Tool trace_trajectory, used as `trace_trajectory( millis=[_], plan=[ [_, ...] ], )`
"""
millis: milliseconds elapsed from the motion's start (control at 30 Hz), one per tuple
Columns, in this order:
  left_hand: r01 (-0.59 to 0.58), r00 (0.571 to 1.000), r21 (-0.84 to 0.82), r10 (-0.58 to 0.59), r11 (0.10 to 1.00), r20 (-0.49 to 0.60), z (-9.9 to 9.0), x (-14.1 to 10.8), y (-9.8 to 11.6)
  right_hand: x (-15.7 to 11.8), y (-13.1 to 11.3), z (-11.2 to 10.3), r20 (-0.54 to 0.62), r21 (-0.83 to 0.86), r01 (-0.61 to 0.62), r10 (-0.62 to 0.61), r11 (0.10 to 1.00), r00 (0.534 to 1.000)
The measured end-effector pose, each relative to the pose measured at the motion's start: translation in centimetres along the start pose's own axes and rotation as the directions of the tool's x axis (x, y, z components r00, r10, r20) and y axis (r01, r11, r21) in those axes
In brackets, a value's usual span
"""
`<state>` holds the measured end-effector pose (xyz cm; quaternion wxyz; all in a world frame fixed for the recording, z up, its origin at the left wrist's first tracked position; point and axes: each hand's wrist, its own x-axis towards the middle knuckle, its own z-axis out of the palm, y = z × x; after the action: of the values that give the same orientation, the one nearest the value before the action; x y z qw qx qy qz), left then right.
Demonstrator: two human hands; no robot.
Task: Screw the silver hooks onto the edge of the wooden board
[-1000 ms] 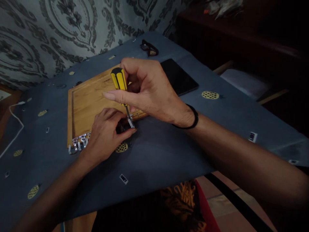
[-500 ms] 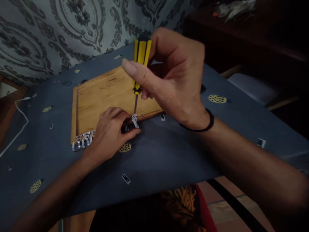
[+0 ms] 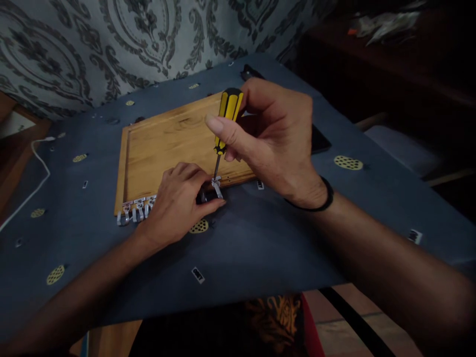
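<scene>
- right hand pinches the yellow-and-black screwdriver by its handle, thumb and fingers closed round it, shaft near upright
- half a second ago the screwdriver was lifted higher, its tip off the metal; now it is back down and the tip sits on the small metal hook at the near edge of the wooden board (looks like the tip is re-seated on a screw, too small to confirm)
- a second ago the tool was also low on the same spot, so this reads as lift and re-set of the grip, driving the same fastener again, not yet finished by my judgement
- left hand lies flat-ish, fingers curled and pressed together on the hook and board edge, just below the right hand; it has held that place throughout
- more metal hooks in a row along the board edge, just left of the left hand
- the board lies on the desk under a blue cloth
- black wristband on the right wrist
- dark flat thing behind the right hand, mostly hidden
- white cable well left of both hands
</scene>
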<state>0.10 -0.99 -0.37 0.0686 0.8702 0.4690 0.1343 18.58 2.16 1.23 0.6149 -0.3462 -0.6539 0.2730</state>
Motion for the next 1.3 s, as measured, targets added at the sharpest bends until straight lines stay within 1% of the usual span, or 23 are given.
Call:
trace_trajectory(
  millis=[67, 200, 467, 567, 667, 767, 933, 1100, 1200, 1300],
  plan=[
    [0.002, 1.0, 0.003, -0.002, 1.0, 0.003, 0.0, 0.0, 0.0, 0.0, 0.1, 0.0, 0.002, -0.014, -0.006, 0.006, 1.0, 1.0],
    [0.0, 1.0, 0.012, 0.0, 1.0, 0.012, -0.1, 0.0, 0.1, -0.1, 0.3, 0.2, 0.014, -0.005, 0.019, -0.019, 1.0, 1.0],
    [-0.015, 1.0, 0.022, 0.014, 1.0, 0.009, 0.0, -0.1, -0.1, 0.0, 0.7, 0.1, 0.048, -0.022, 0.012, -0.011, 1.0, 0.999],
    [-0.019, 1.0, 0.025, 0.019, 1.0, 0.002, 0.0, -0.1, -0.1, 0.2, 0.8, 0.1, 0.076, 0.014, 0.003, -0.004, 1.0, 0.997],
    [-0.022, 1.0, 0.027, 0.022, 0.999, -0.006, 0.1, -0.1, -0.1, 0.2, 0.9, 0.1, 0.13, 0.057, -0.012, 0.005, 0.998, 0.992],
    [-0.02, 1.0, 0.032, 0.02, 0.999, -0.004, 0.1, -0.1, -0.1, 0.3, 1.0, 0.0, 0.152, 0.021, -0.002, -0.001, 1.0, 0.988],
    [-0.02, 1.0, 0.027, 0.02, 0.999, -0.001, 0.1, -0.1, -0.1, 0.5, 1.3, -0.1, 0.075, -0.087, 0.064, -0.058, 0.994, 0.996],
    [-0.027, 1.0, 0.016, 0.027, 1.0, -0.005, 0.0, -0.1, -0.1, 0.4, 1.0, 0.1, 0.054, -0.13, 0.097, -0.091, 0.987, 0.994],
    [-0.021, 1.0, 0.012, 0.021, 1.0, -0.001, 0.0, 0.0, -0.1, 0.3, 0.3, 0.1, -0.048, -0.101, 0.106, -0.111, 0.989, 0.993],
    [-0.015, 1.0, 0.005, 0.015, 1.0, 0.008, -0.1, 0.0, -0.1, 0.4, -0.1, 0.0, -0.117, -0.09, 0.16, -0.17, 0.983, 0.978]
  ],
)
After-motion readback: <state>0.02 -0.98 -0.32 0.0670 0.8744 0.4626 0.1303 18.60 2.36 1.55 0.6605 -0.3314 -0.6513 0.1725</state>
